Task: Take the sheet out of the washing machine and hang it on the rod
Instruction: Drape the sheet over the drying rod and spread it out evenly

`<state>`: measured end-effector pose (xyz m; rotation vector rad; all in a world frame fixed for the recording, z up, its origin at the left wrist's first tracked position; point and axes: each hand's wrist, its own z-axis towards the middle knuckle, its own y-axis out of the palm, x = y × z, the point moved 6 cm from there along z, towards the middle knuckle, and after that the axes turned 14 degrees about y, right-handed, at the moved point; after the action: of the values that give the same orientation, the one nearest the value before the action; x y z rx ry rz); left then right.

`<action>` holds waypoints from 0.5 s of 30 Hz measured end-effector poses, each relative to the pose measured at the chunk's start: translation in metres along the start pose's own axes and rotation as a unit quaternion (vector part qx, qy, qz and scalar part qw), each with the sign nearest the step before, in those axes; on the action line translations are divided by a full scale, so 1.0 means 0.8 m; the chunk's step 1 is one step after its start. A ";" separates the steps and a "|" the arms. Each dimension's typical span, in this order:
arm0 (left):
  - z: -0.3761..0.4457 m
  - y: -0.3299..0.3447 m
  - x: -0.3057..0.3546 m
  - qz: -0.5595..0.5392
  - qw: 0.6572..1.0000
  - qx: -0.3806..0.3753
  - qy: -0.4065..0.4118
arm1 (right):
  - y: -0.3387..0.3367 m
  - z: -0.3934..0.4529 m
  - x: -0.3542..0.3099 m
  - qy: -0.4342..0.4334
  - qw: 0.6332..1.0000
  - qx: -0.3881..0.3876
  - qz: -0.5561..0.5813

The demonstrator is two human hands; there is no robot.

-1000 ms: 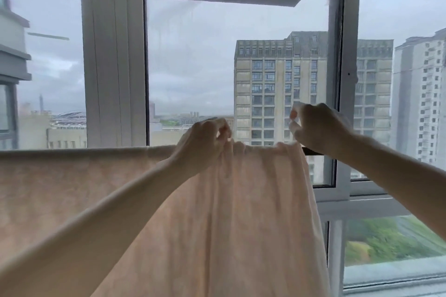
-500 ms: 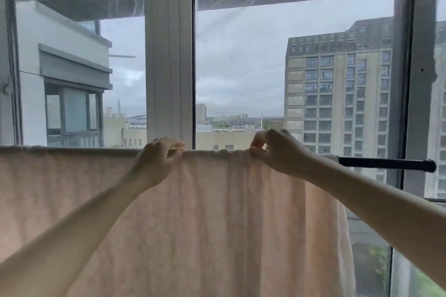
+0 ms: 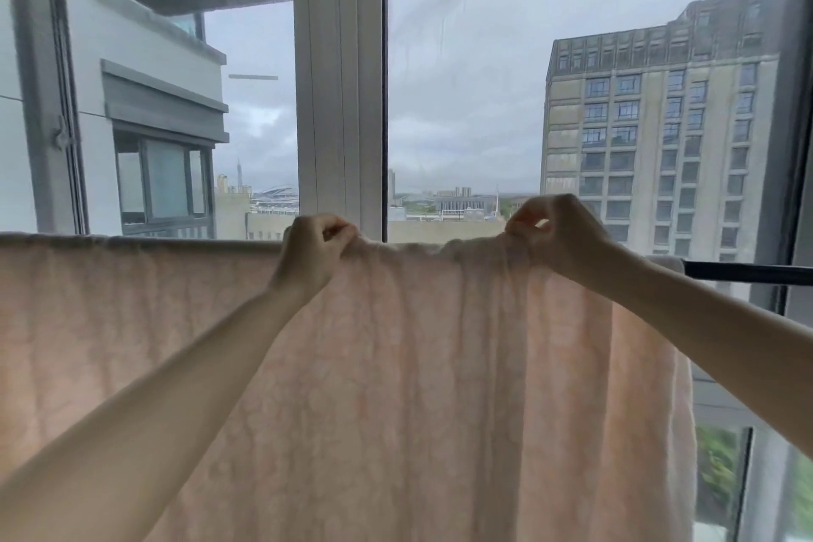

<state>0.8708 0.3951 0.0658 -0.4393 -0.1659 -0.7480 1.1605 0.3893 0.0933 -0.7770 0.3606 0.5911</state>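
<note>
A pale pink patterned sheet [image 3: 418, 387] hangs draped over a horizontal rod and fills the lower half of the view. Only the rod's bare black end [image 3: 748, 271] shows, at the right; the rest lies under the cloth. My left hand [image 3: 314, 246] pinches the sheet's top fold near the middle. My right hand [image 3: 558, 233] pinches the same fold further right. Between the two hands the fold sags slightly and is wrinkled. Left of my left hand the sheet lies flat along the rod.
Right behind the rod stand large windows with a white frame post [image 3: 338, 79] between the panes. A dark frame [image 3: 787, 101] runs down the right side. Buildings and grey sky lie beyond the glass.
The view has swung left, so the hands sit more to the right along the rod. Both hands still grip the top fold, now wider apart, with the cloth spread between them.
</note>
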 end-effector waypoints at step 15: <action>-0.002 0.045 0.040 -0.007 0.988 -0.147 0.050 | -0.054 -0.015 0.056 -0.016 0.986 -0.118 -0.117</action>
<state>0.9189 0.3978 0.0618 -0.6800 0.0376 -0.8103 1.2211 0.3726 0.0859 -1.0206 0.1658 0.4283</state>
